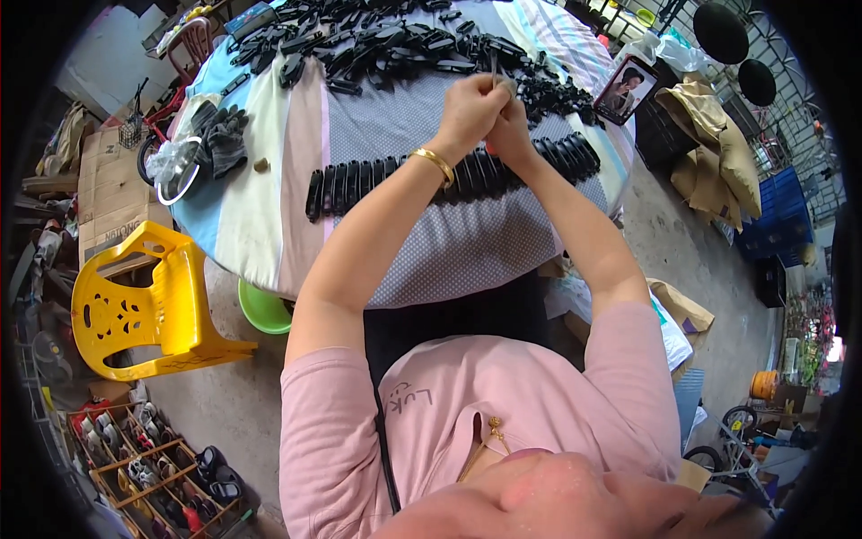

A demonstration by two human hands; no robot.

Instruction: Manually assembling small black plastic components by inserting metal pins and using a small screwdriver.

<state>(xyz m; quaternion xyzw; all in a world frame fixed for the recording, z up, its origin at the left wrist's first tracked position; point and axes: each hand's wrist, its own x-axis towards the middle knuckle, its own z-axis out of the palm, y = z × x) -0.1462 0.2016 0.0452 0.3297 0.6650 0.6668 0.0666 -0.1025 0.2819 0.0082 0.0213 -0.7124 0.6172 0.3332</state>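
My left hand (467, 110) and my right hand (512, 135) meet above the round table (269, 207), fingers closed together around a small thin metal piece (495, 65) that sticks up between them. A gold bangle (435, 164) circles my left wrist. Right under my hands a neat row of black plastic parts (359, 184) lies side by side on the dotted grey cloth. A large loose heap of the same black parts (377, 45) covers the far side of the table.
Dark gloves (220, 135) and a plastic bag lie at the table's left. A phone (624, 88) leans at the right edge. A yellow plastic chair (148, 305) lies on the floor at left, a green basin (262, 310) under the table, a shoe rack (153, 472) at lower left.
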